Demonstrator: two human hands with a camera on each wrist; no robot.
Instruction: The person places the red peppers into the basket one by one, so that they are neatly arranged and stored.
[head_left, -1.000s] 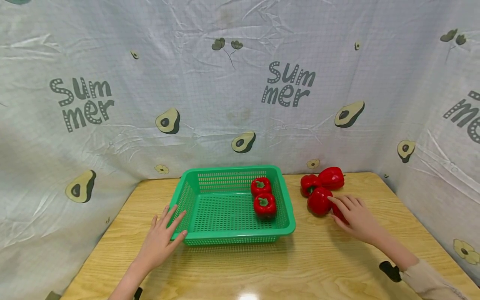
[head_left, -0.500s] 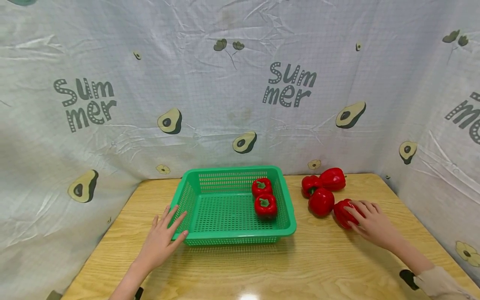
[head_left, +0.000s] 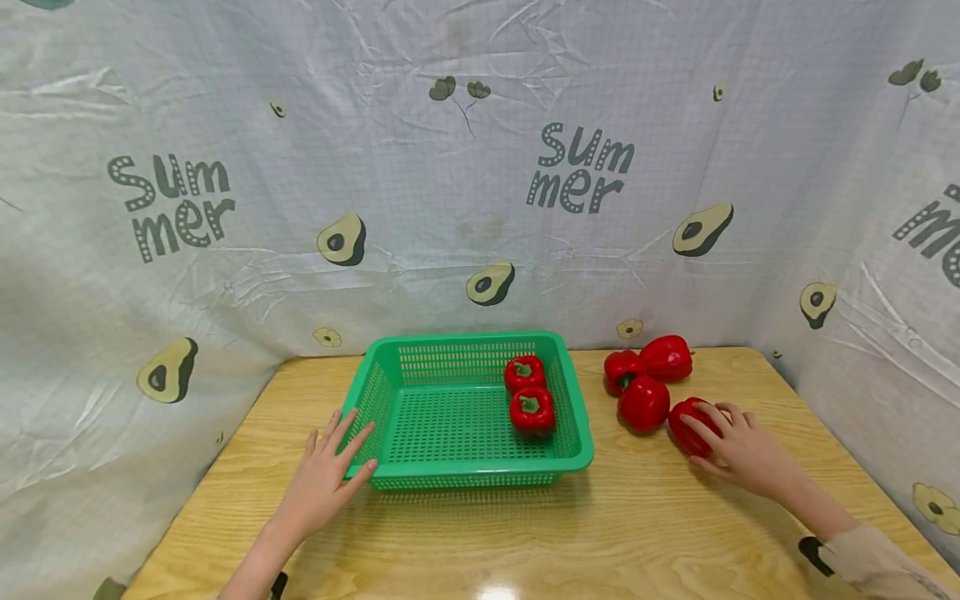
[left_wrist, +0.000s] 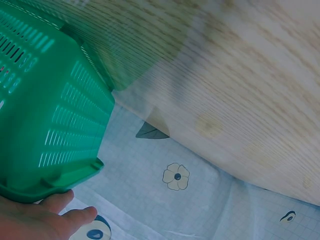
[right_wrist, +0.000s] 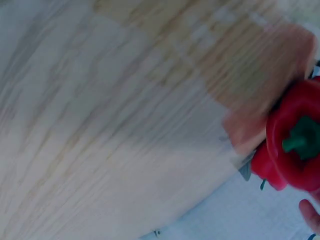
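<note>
A green plastic basket (head_left: 480,469) stands on the table with two red bell peppers inside, a rear one (head_left: 523,373) and a front one (head_left: 532,412), stems up. On its left rim rests my left hand (head_left: 318,483), fingers spread; the left wrist view shows its fingertips under the rim of the basket (left_wrist: 75,125). At the right, my right hand (head_left: 750,454) has its fingers bent over a red bell pepper (head_left: 686,429) on the table, thumb at the near side. In the right wrist view a pepper (right_wrist: 280,130) shows its green stem, with one fingertip (right_wrist: 311,216) below.
Three more red bell peppers lie clustered right of the basket: a near one (head_left: 643,405), a left one (head_left: 621,369) and a back one (head_left: 667,358). A printed cloth (head_left: 420,208) hangs behind the wooden table (head_left: 465,542) and along both sides.
My right hand has shifted right and a little nearer, and the pepper under it has turned and moved slightly right. Over the last half second its fingers settled on it. The left hand stays put.
</note>
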